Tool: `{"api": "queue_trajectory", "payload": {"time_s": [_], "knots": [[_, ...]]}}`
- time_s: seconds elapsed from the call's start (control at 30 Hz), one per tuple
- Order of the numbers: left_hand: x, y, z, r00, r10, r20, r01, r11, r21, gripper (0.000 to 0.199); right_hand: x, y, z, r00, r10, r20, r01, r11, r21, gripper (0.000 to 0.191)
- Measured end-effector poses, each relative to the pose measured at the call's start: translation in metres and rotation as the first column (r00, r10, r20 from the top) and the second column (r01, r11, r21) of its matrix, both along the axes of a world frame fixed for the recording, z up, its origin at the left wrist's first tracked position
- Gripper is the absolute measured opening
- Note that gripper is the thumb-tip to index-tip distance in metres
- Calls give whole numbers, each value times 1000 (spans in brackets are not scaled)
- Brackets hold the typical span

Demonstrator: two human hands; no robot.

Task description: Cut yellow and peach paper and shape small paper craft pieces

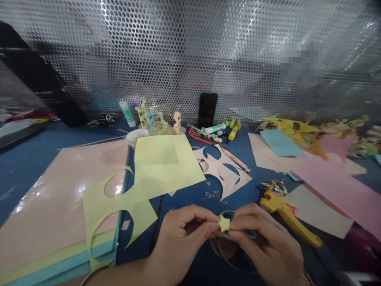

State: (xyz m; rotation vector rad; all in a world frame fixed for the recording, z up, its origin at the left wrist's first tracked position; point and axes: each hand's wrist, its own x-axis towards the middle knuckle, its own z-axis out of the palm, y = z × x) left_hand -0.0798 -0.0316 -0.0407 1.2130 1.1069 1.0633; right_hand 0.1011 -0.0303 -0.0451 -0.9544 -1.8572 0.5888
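Note:
My left hand and my right hand are close together at the bottom middle, both with thumb and forefinger pinched. Between their fingertips is a small pale yellow paper piece with several points, like a little star. Its sides are partly covered by the fingers. Under the hands lies a round, rimmed object, mostly hidden, whose kind I cannot make out. To the left of my left hand is a yellow paper sheet with curved cut-outs.
A whole yellow sheet and a cut-out pale pink sheet lie ahead. A yellow-handled tool rests at right, near pink paper. Behind are a white bowl, glue sticks and a phone against perforated metal.

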Motion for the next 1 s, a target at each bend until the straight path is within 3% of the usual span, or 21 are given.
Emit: {"api": "queue_trajectory", "payload": {"time_s": [0.23,0.43,0.7,0.9,1.0], "knots": [[1,4,-2,994,-24,103,35,994,-105,6,2,5,2,998,-59,-21,58,996,-75,11],[2,1,-1,988,-63,138,83,986,-144,8,1,5,3,999,-12,-45,7,992,-123,8],[3,0,2,990,-79,115,93,989,-116,9,-1,1,2,999,6,-36,-12,987,-161,13],[0,0,-1,999,-47,4,47,999,-2,10,-1,2,-2,1000,-11,11,12,995,-97,12],[-2,0,-4,999,-37,36,37,999,0,8,0,0,-3,998,-34,59,35,999,-29,14]]}}
